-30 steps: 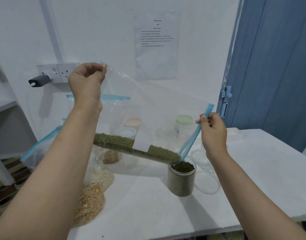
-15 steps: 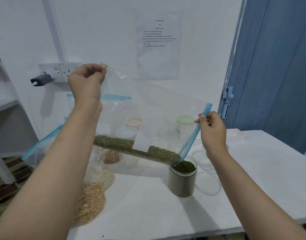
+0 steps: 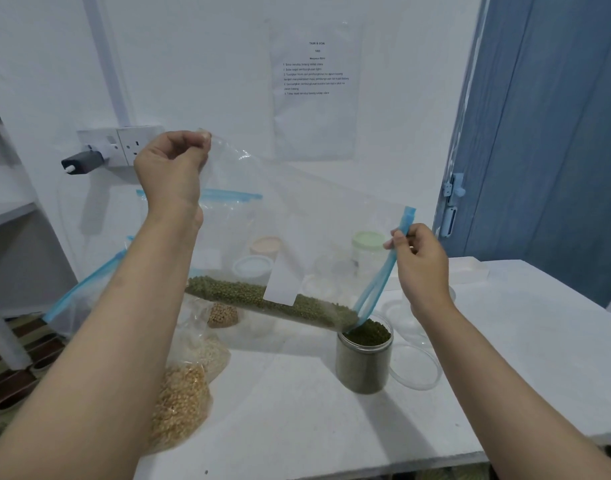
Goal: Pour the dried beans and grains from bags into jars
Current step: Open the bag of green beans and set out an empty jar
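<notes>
Both hands (image 3: 171, 168) (image 3: 422, 261) pinch bag (image 3: 297, 216), beans (image 3: 262, 301) tipping into jar (image 3: 363, 362).

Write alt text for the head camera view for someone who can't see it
Two hands hold a clear zip bag tilted over an open jar on a white table, pouring green beans into it. The left hand lifts the bag's bottom corner high; the right hand pinches its blue zip edge. Other bags of grains lie at left, with lidded jars behind.
</notes>
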Demonstrator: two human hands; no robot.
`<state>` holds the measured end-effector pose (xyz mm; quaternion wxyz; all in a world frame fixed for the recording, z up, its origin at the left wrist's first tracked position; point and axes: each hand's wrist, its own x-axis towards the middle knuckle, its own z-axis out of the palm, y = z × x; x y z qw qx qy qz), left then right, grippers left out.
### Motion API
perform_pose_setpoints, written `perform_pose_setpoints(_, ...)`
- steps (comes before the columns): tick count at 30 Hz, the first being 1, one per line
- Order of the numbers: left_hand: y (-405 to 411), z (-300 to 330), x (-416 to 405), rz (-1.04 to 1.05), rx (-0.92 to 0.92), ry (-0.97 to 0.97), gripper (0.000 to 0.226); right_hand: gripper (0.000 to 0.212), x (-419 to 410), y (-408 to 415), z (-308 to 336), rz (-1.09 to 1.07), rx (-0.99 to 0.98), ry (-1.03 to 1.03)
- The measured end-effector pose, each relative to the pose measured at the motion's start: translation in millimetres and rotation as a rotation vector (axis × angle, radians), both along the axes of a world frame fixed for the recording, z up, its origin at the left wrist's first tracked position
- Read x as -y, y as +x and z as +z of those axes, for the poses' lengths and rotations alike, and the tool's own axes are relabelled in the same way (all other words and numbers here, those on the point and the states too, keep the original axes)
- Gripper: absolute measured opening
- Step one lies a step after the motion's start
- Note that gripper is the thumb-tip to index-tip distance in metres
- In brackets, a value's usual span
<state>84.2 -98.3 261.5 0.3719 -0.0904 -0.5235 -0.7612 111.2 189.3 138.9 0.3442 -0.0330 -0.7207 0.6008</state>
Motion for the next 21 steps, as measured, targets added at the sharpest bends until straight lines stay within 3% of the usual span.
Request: perform_pose_setpoints(21, 3.9, -7.9, 8.9, 0.029, 0.028, 0.026, 0.030, 0.013, -1.1, -4.8, 6.9, -0.012, -0.008, 0.020)
